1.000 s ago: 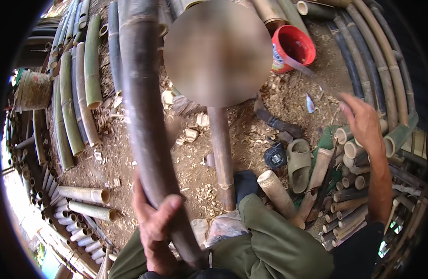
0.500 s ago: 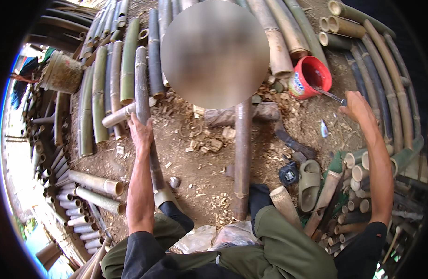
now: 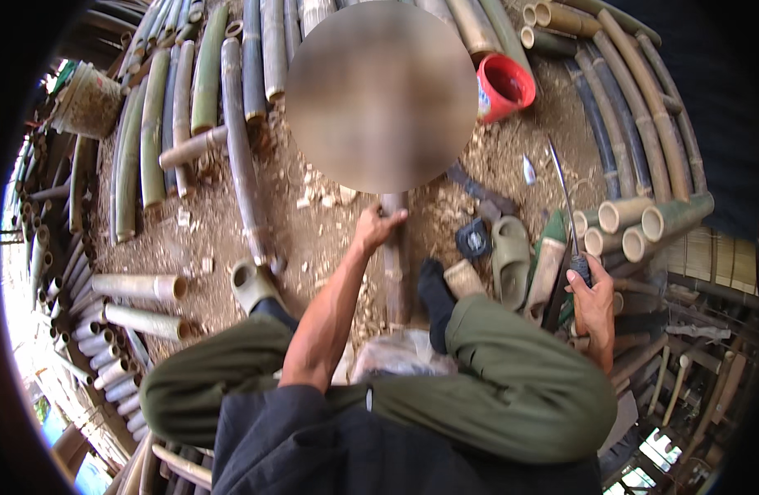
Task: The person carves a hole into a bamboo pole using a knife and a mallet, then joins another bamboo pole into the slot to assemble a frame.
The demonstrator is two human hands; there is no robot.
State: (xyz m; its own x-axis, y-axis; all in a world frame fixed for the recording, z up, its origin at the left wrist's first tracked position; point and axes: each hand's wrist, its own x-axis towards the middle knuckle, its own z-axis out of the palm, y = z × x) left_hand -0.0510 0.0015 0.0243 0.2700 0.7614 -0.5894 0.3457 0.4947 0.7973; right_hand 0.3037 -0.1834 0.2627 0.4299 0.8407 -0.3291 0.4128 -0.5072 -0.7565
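My left hand (image 3: 377, 231) is closed round a dark bamboo pole (image 3: 397, 285) that lies lengthwise between my legs. The pole's far part runs into a blurred patch covering the upper middle of the view. Out to the right, my right hand (image 3: 594, 304) grips a long-bladed tool by its dark handle (image 3: 579, 266). Its narrow, slightly curved blade points up and away; I cannot tell whether it is a knife or a saw. Another greyish bamboo pole (image 3: 241, 157) lies to the left, beside a short bamboo piece (image 3: 194, 147).
Beyond the blur's right edge stands a red bucket (image 3: 506, 87). A tape measure (image 3: 474, 239) and a sandal (image 3: 509, 260) lie near my right foot, with a small white bottle (image 3: 528, 170) farther off. Bamboo poles (image 3: 643, 107) flank both sides. Wood chips litter the dirt floor.
My left hand has let go of the greyish pole at left and now grips the middle pole. My right hand has drawn the bladed tool from the red bucket back toward me, blade turned upward.
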